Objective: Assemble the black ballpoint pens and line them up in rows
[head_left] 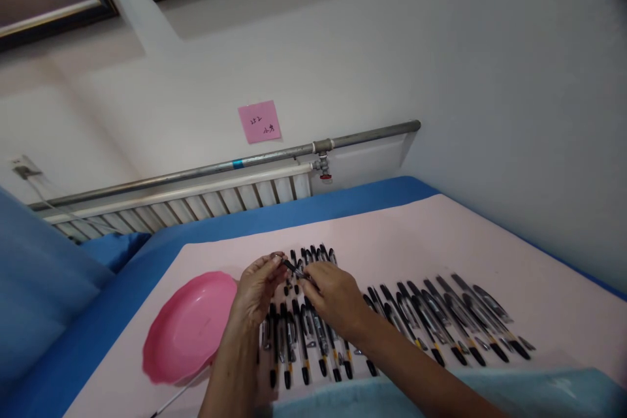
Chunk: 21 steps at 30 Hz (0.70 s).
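Observation:
My left hand (pixel 257 290) and my right hand (pixel 333 297) meet above a row of pens, and together they pinch one small black pen (pixel 292 267) between their fingertips. Both hands are closed in a pinch on it. Under and around them several black pens (pixel 313 333) lie side by side on a pale pink sheet (pixel 490 248). More pens (pixel 455 320) stretch in a row to the right. An empty pink plate (pixel 189 326) sits just left of my left hand.
The pink sheet lies on a blue cover (pixel 117 300). A radiator (pixel 196 206) and a metal pipe (pixel 245 163) run along the wall behind, with a pink sticky note (pixel 259 122) above. A thin white stick (pixel 179 395) lies by the plate's near edge.

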Each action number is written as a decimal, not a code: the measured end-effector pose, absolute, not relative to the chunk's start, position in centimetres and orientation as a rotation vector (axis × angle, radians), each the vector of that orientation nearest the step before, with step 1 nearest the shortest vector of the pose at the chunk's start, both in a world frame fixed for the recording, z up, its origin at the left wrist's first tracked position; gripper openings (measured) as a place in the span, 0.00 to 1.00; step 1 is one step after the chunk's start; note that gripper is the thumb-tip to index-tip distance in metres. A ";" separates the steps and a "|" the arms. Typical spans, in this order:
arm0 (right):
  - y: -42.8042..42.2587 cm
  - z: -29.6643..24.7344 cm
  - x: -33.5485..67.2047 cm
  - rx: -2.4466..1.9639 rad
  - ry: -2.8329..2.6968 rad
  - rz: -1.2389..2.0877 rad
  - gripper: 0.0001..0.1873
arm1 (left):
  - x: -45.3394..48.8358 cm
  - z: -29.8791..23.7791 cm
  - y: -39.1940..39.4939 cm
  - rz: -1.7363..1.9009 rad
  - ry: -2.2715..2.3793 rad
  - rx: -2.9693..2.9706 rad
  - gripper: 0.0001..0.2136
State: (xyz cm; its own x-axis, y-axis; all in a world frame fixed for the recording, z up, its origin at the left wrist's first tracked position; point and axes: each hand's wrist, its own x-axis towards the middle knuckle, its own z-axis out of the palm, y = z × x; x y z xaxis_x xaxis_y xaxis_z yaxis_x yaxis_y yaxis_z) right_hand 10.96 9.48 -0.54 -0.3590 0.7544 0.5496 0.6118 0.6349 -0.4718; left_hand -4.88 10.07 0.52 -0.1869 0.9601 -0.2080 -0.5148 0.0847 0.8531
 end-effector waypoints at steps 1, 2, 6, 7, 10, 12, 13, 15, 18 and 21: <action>9.5 -0.5 10.9 -1.056 -2.081 0.252 0.06 | -4.9 0.5 10.0 1.466 1.048 0.596 0.09; 9.5 -0.5 10.9 -1.052 -2.072 0.285 0.06 | -5.0 0.6 10.0 1.464 1.049 0.608 0.09; 9.5 -0.4 10.9 -1.056 -1.999 0.477 0.06 | -4.7 0.5 9.9 1.445 0.989 0.612 0.10; 9.6 -0.5 10.9 -1.052 -1.979 0.523 0.07 | -4.5 0.5 9.8 1.445 0.976 0.603 0.10; 9.6 -0.5 10.9 -1.022 -1.912 0.681 0.08 | -4.0 0.3 9.8 1.446 0.954 0.568 0.10; 9.6 -0.5 10.9 -1.014 -1.864 0.800 0.10 | -3.8 0.2 9.8 1.451 0.947 0.543 0.09; 9.5 -0.4 10.8 -1.024 -1.838 0.854 0.09 | -3.7 0.1 9.9 1.460 0.948 0.527 0.08; 9.5 -0.3 10.7 -1.060 -1.796 0.918 0.05 | -3.7 -0.1 10.0 1.486 0.959 0.488 0.07; 9.4 -0.2 10.6 -1.099 -1.793 0.809 0.04 | -3.6 -0.3 10.2 1.522 0.975 0.435 0.05; 9.5 -0.2 10.7 -1.083 -1.840 0.687 0.02 | -3.6 -0.2 10.1 1.528 0.966 0.416 0.04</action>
